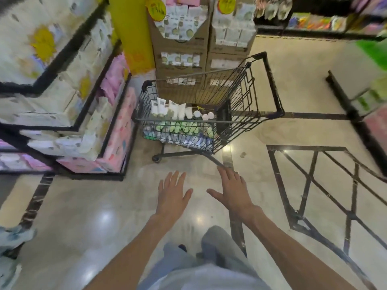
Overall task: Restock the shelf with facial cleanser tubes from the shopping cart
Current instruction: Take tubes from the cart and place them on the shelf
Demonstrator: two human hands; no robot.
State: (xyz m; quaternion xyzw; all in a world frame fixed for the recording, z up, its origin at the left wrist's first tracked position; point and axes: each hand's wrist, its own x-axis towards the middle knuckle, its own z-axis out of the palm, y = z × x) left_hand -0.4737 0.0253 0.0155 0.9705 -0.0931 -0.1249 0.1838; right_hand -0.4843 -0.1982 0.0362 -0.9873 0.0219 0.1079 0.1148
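Black wire shopping cart [247, 91] stands on the pale floor [104, 206] just beside the shelf [83, 105], its handle to the right. White cleanser tubes [169, 109] stand upright in a row inside it, long axes vertical, above green packs [178, 127]. Left hand [170, 195] and right hand [232, 190] hover near the cart, palms down, fingers straight and spread, holding nothing.

No legible txt anywhere. Two round yellow signs [156, 7] on top of the cardboard display boxes [181, 45] carry dark print, too blurred to read. Labels on tubes [167, 107] in the cart [272, 80] too small to read.
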